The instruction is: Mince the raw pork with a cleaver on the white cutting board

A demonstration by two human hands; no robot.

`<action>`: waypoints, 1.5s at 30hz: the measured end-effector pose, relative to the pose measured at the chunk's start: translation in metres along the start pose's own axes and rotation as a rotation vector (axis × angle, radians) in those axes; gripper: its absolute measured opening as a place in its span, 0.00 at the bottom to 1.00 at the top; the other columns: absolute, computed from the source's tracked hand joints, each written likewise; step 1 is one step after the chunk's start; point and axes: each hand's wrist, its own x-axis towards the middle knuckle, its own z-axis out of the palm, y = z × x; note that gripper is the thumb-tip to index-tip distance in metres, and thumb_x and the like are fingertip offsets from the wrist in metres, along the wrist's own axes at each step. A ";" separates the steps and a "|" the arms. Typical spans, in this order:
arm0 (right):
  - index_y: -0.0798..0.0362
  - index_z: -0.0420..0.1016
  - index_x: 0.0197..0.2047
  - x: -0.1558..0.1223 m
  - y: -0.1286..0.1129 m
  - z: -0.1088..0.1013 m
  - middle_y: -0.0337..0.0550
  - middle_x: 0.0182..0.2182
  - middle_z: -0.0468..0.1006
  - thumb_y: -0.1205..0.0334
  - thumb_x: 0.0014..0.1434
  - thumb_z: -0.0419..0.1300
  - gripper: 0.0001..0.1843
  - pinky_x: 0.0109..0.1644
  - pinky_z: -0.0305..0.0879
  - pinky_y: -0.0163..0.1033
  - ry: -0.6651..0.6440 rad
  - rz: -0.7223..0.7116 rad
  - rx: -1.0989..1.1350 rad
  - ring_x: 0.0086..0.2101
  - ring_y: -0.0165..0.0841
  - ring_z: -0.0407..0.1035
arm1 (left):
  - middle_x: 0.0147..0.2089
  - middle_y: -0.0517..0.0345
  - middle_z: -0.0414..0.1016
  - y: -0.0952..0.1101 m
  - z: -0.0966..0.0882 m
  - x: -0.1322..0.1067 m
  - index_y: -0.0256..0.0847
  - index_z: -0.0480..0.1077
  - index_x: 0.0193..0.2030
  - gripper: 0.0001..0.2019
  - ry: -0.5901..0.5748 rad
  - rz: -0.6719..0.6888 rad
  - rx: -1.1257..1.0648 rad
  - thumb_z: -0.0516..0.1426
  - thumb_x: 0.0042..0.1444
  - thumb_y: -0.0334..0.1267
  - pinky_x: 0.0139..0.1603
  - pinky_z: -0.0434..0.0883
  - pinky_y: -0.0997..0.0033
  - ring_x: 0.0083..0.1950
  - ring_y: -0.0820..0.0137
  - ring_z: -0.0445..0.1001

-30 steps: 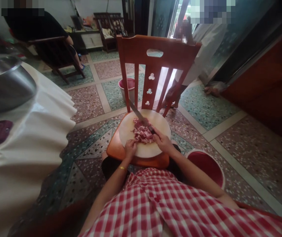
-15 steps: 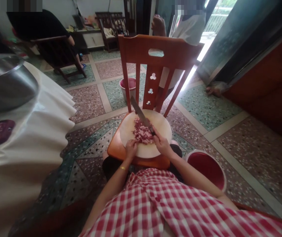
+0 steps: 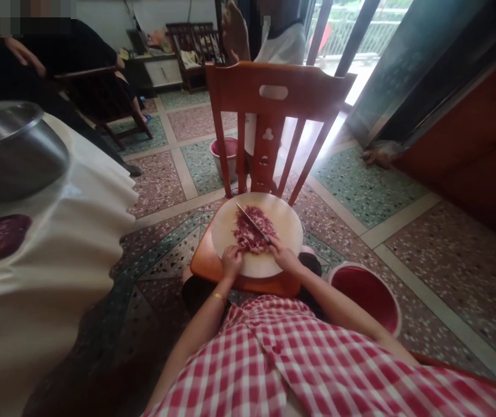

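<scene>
A round pale cutting board lies on the seat of a red-brown wooden chair in front of me. A heap of chopped red meat sits in the board's middle. My right hand is closed round the handle of a knife, whose blade lies down across the meat. My left hand rests with curled fingers on the board's near edge, touching the meat pile.
A red bucket stands on the tiled floor at my right, a pink one beyond the chair. A white-clothed table with a steel bowl is at left. One person stands behind the chair, another sits far left.
The knife blade, raised half a second ago, has come down onto the meat. The person behind the chair has stepped left.
</scene>
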 end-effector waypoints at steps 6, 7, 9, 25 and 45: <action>0.49 0.57 0.63 -0.005 -0.013 -0.020 0.42 0.50 0.74 0.57 0.63 0.46 0.25 0.51 0.64 0.41 0.108 -0.149 0.093 0.48 0.37 0.69 | 0.33 0.56 0.73 0.000 0.000 0.000 0.40 0.72 0.33 0.13 -0.010 0.017 -0.018 0.49 0.48 0.24 0.42 0.66 0.68 0.38 0.68 0.69; 0.49 0.56 0.63 -0.007 -0.015 -0.022 0.42 0.51 0.73 0.57 0.63 0.45 0.26 0.52 0.63 0.40 0.141 -0.172 0.103 0.49 0.36 0.67 | 0.33 0.56 0.73 0.000 0.000 0.000 0.40 0.72 0.33 0.13 -0.007 0.013 -0.013 0.49 0.48 0.24 0.43 0.66 0.68 0.38 0.68 0.69; 0.50 0.56 0.63 -0.008 -0.012 -0.017 0.43 0.52 0.71 0.57 0.63 0.45 0.26 0.54 0.61 0.41 0.141 -0.147 0.076 0.51 0.37 0.65 | 0.33 0.55 0.73 0.000 0.001 0.000 0.40 0.72 0.33 0.13 -0.006 0.006 -0.002 0.49 0.47 0.24 0.42 0.66 0.67 0.38 0.68 0.68; 0.51 0.69 0.51 -0.012 0.038 -0.011 0.46 0.39 0.79 0.54 0.57 0.54 0.19 0.43 0.65 0.40 -0.042 -0.005 -0.148 0.41 0.40 0.72 | 0.33 0.56 0.73 0.002 -0.004 0.000 0.40 0.73 0.33 0.12 -0.014 -0.055 -0.092 0.49 0.48 0.25 0.44 0.67 0.68 0.39 0.69 0.70; 0.54 0.59 0.62 -0.040 0.029 0.004 0.48 0.51 0.72 0.59 0.60 0.50 0.27 0.55 0.61 0.47 -0.067 -0.006 0.102 0.52 0.41 0.64 | 0.33 0.57 0.74 0.015 -0.003 -0.003 0.39 0.72 0.32 0.12 0.043 -0.169 -0.180 0.48 0.50 0.26 0.42 0.69 0.71 0.37 0.72 0.71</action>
